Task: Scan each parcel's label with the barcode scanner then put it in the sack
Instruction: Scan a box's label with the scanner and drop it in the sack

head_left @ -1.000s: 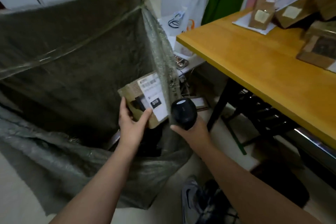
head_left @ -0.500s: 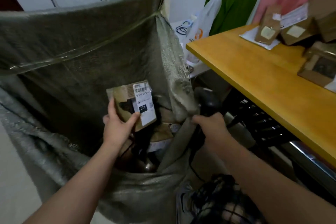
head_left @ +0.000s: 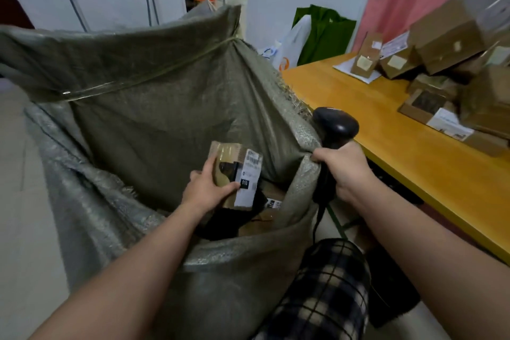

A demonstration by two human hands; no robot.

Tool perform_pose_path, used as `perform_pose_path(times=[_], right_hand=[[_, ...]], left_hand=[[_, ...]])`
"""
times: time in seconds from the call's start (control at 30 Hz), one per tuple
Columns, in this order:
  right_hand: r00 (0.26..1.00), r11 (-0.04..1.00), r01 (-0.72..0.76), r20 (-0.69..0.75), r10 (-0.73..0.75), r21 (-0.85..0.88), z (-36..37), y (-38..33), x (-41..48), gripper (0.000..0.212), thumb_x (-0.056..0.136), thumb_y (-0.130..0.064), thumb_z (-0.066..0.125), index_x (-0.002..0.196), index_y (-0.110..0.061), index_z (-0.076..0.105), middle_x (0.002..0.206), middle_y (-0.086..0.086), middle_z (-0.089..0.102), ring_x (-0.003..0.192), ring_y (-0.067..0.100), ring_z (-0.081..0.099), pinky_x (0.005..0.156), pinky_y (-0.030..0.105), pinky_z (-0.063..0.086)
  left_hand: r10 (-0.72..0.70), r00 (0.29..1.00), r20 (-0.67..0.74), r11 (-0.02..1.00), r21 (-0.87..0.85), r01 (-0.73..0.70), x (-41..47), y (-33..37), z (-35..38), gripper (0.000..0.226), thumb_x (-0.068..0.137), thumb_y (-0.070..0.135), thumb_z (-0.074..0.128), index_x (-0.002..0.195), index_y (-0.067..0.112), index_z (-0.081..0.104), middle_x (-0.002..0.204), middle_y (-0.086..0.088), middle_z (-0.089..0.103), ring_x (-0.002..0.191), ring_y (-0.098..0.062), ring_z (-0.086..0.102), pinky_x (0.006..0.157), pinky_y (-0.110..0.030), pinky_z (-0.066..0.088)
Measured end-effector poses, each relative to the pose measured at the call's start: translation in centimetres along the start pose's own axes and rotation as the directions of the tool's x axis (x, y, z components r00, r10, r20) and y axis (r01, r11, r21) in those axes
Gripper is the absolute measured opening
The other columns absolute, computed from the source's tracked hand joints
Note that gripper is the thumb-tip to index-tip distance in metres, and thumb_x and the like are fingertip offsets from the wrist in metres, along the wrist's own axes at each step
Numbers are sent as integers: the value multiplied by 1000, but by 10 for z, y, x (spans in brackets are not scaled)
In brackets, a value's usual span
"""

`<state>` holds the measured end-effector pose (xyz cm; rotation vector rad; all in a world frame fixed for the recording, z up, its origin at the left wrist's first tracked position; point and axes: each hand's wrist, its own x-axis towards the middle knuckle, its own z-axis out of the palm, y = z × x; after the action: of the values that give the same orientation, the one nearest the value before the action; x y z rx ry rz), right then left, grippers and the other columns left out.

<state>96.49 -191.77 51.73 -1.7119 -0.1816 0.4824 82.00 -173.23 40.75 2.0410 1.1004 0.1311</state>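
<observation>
Head view: a large grey-green woven sack (head_left: pixel 154 119) fills the left and centre of the frame, its mouth wide open and its far wall standing tall.

The left hand (head_left: pixel 205 190) reaches into the mouth at centre frame and grips a small brown parcel (head_left: pixel 230 171), thumb across the front face and fingers curled round its left side. The parcel is upright, inside the sack's opening and above the contents. Its white label (head_left: pixel 248 182) faces the camera, with a black "010" patch near the thumb. Below it, deep in the sack, lie other cartons (head_left: pixel 271 199), partly in shadow.

The right hand (head_left: pixel 345 171), right of centre, is closed round the handle of a black scanner (head_left: pixel 335 125). The scanner's head sticks up above the fist, and its cable hangs down below. The sack's right rim rises to this hand and seems pinched against the handle.

A yellow table (head_left: pixel 386 130) runs along the right side of the frame. On it, at upper right, is a pile of brown boxes (head_left: pixel 447 38).

A checked trouser leg (head_left: pixel 328 290) shows at the bottom, just right of the sack.
</observation>
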Motion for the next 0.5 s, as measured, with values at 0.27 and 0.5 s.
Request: perform_pose_path(times=[0.27,0.5], right_hand=[[997,983,76,10,-76,-167,18,34,13,47,76,3,68,120,-10,55,100,10,63,92,27,62,81,39,53],[989,935,143,8,-148,-324,5,53,22,50,80,-10,72,126,-13,52,108,1,60,103,20,57,88,33,47]], left_hand=[[-44,994,95,852,523,-12,8,6,4,90,77,61,67,148,31,21,141,-18,34,128,-37,39,104,-43,34],[404,913,-63,806,497,-322,0,52,-4,64,88,46,61,143,22,39,140,-9,40,128,-30,38,105,-42,33]])
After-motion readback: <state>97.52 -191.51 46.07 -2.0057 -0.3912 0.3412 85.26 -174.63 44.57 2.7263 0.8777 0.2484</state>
